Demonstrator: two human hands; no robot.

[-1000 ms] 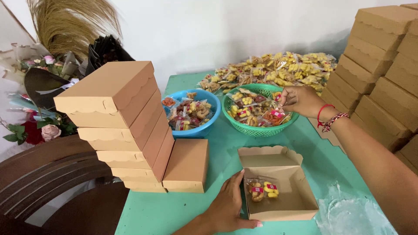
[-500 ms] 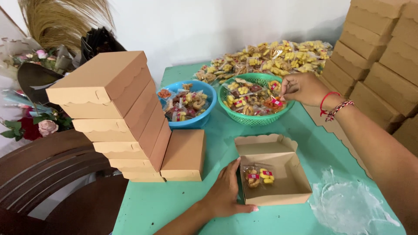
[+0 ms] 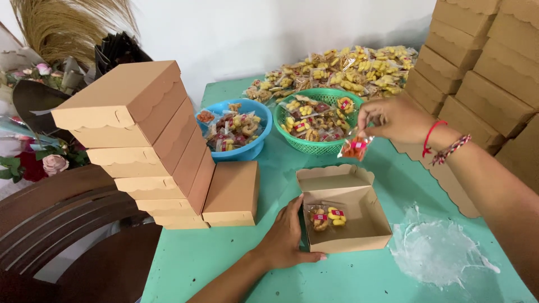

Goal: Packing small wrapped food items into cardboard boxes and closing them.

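The right hand (image 3: pixel 396 119) hangs in the air between the green basket (image 3: pixel 314 147) and the open box (image 3: pixel 342 210). Its fingers (image 3: pixel 368 115) are pinched tight on the top corner of 1 small snack packet (image 3: pixel 355 147), which dangles just past the basket rim, near the box but not over it yet. The left hand (image 3: pixel 287 238) lies flat on the counter (image 3: pixel 359 278), fingers spread wide and holding nothing, pressed against the left wall of the box.

The packet is clear, slippery plastic and is held by only a corner, so I think it could slip out and fall on the counter. The box is thin brown cardboard with wavy edges and looks light; a bump might slide it if the left hand lets go. Its back flap stands up and could catch the packet.

Inside the box sit 2 packets of snacks (image 3: pixel 328 217), 1 of yellow pieces and 1 of golden brown rings. The tall stack of shut boxes (image 3: pixel 140 140) on the left leans like steps and looks like a knock could tip it. A blue bowl (image 3: pixel 255 147) of packets is round, smooth plastic. The basket is plastic with a mesh of little holes. A crinkly clear plastic sheet (image 3: pixel 441 252) lies to the right of the box.
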